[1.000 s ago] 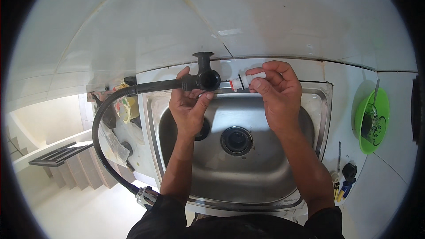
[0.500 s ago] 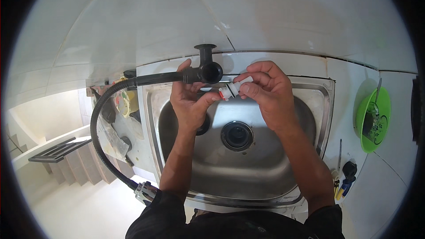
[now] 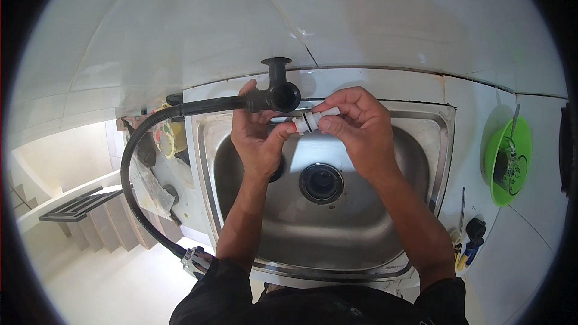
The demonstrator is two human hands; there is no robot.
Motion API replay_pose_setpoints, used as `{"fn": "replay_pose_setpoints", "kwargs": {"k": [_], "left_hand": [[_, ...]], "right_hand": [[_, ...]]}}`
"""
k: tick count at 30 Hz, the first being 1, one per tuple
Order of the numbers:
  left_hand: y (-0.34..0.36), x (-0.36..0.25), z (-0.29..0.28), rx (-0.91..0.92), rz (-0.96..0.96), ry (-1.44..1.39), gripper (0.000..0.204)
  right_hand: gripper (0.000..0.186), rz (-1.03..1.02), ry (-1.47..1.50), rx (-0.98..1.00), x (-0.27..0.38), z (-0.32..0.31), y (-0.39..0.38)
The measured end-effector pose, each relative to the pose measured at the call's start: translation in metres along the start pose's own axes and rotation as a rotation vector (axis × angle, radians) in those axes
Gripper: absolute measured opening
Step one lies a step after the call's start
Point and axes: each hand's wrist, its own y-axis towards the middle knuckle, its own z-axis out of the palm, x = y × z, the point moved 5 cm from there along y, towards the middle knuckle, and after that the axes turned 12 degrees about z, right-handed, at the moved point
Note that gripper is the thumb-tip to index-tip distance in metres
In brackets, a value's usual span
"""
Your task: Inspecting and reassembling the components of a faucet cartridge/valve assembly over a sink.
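Sleeves (image 3: 442, 300) of dark cloth lie along the lower edge, a shiny metallic piece (image 3: 197, 262) at the hose's lower end just beside the left one. Ahead, the right hand (image 3: 364, 132) pinches the pale stem of a white cartridge (image 3: 313, 121) between thumb and bent fingers. This cartridge, with a black ring and a red end, tilts above the sink's far side, just outside the round opening of a black tap body (image 3: 284, 96). The left hand (image 3: 256, 141) has its thumb apart from its fingers, the thumb tip at the red end; the fingers pass behind the tap's hose joint, partly hidden, so their grip cannot be told. A black hose (image 3: 128, 168) curves out leftward. Below spreads a steel sink (image 3: 337, 247) with a dark drain (image 3: 321, 183). On the right-hand counter lie blue-and-yellow-handled pliers (image 3: 471, 251) and, farther off, a green bowl (image 3: 524, 165). Pale tiled wall (image 3: 361, 24) rises behind; brownish steps (image 3: 117, 222) show at left.
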Motion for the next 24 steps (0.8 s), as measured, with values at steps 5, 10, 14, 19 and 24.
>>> {"fn": "replay_pose_setpoints", "kwargs": {"k": [5, 10, 14, 19, 24], "left_hand": [[0.001, -0.001, 0.001, 0.010, -0.017, -0.041, 0.089], [0.001, -0.002, 0.001, 0.002, -0.053, -0.087, 0.092], [-0.002, -0.001, 0.000, -0.143, 0.076, -0.166, 0.079], [-0.024, 0.005, -0.008, 0.028, 0.292, -0.010, 0.061], [-0.026, -0.020, 0.025, -0.085, 0.303, 0.030, 0.055]], "right_hand": [[0.023, 0.012, 0.036, 0.001, -0.003, 0.001, -0.001], [0.028, 0.053, 0.103, 0.020, -0.005, -0.003, -0.001], [0.028, 0.098, 0.249, 0.082, -0.009, -0.004, 0.001], [0.020, 0.061, 0.270, 0.096, -0.008, -0.009, 0.002], [0.014, 0.082, 0.283, 0.100, -0.012, -0.008, 0.002]]}}
